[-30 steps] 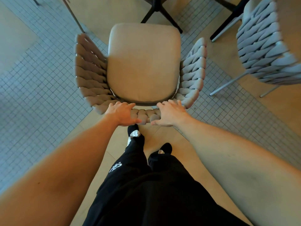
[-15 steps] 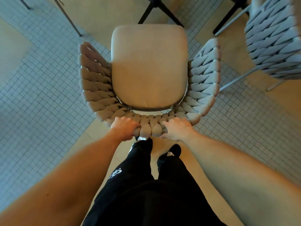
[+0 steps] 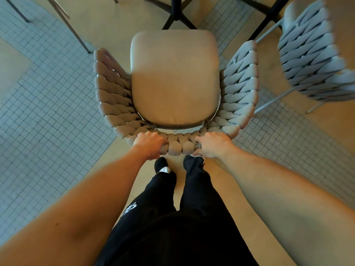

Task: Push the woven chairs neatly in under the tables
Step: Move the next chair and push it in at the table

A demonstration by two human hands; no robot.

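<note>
Thin metal legs [image 3: 75, 33] of other furniture slanted across the grey tiled floor [image 3: 44, 120] at ten o'clock. Moving right, the left hand [image 3: 148, 144] gripped the top rail of the chair [image 3: 174, 77], fingers curled over the woven backrest at its seven o'clock side, the bare forearm running down to the lower left corner. The chair stood at the centre of the view, its woven arms flaring out on both sides and cradling a plain beige cushion [image 3: 173, 73], the only thing lying in the seat. At twelve o'clock, just past the cushion's far edge, stood the black cross-shaped table base [image 3: 177, 13]; the tabletop itself was out of sight, so how far the chair sat under it could not be told. Below the backrest, at six o'clock, were the person's black trousers [image 3: 184, 217] and dark shoes. The right hand [image 3: 214, 145] clasped the same rail at its five o'clock side, fingers wrapped over the weave. At two o'clock a second chair [image 3: 311, 56], grey and woven, stood apart on thin pale legs beside another dark table leg [image 3: 270, 16].
</note>
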